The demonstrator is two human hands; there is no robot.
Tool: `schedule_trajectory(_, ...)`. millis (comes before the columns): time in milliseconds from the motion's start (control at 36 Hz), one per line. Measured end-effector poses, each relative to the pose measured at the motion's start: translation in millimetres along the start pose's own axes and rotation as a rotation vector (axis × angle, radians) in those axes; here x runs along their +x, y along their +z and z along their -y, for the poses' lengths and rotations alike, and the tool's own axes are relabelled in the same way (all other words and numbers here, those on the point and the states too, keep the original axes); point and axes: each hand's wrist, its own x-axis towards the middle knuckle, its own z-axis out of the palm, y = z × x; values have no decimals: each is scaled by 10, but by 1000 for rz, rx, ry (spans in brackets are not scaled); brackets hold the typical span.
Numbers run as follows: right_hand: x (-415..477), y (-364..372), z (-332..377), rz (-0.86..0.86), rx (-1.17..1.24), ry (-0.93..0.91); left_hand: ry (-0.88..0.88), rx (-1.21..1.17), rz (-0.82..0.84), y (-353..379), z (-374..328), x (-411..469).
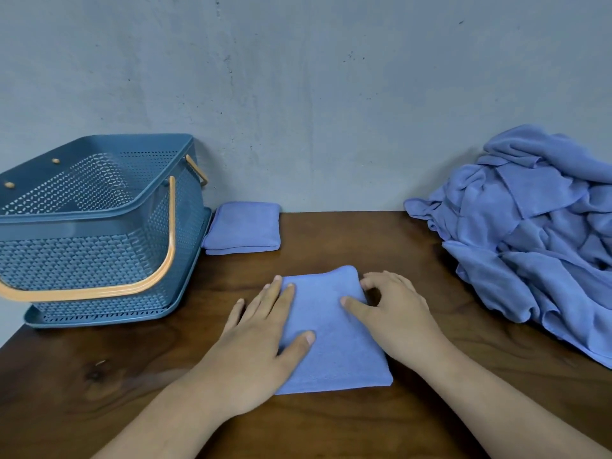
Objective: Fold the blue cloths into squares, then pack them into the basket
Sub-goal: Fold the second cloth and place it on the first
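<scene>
Currently no readable brands, labels or writing on any item. Folded blue cloth (334, 332): plain mid-blue, fine-textured, near-square, lying flat on dark wood bench (414, 260), centre-front. Left hand (261, 339): flat, fingers spread, pressing cloth's left edge; grip open. Right hand (394, 313): thumb on top, fingers curled at cloth's far right corner; grip looks lightly pinched on that corner. Second folded cloth (243, 228): same blue, neat square, at bench rear, just beside basket. Basket (99, 246): teal perforated plastic w/ orange handles, bench left. Unfolded cloth pile (536, 226): crumpled, same blue, bench right, well apart from basket.
</scene>
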Motion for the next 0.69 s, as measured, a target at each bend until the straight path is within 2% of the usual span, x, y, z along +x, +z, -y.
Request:
schedule_trajectory(111,-78,-4,64,57,420,-4,-63,-336,-125,-17,11,15)
schedule_trajectory(278,-207,-81,240,79,838,-116,-158,-920,-342,-43,-8,115)
schedule_trajectory(361,-239,-138,287,92,955,-162,-132,-1277,-275,-107,-26,133)
schedule_trajectory(417,-246,-135,298,84,992,-184,-67,-1427,-146,-136,-73,89)
schedule_trajectory(472,-237,-101,288,39,1003,-199,-21,-1461,-122,-137,-109,53)
schedule_trajectory(583,-167,-34,206,-117,775,-282,-113,-1456,-301,-133,-148,60)
schedule_trajectory(694,-175,-12,231,-141,576,-375,-124,-1370,-423,-86,-160,65)
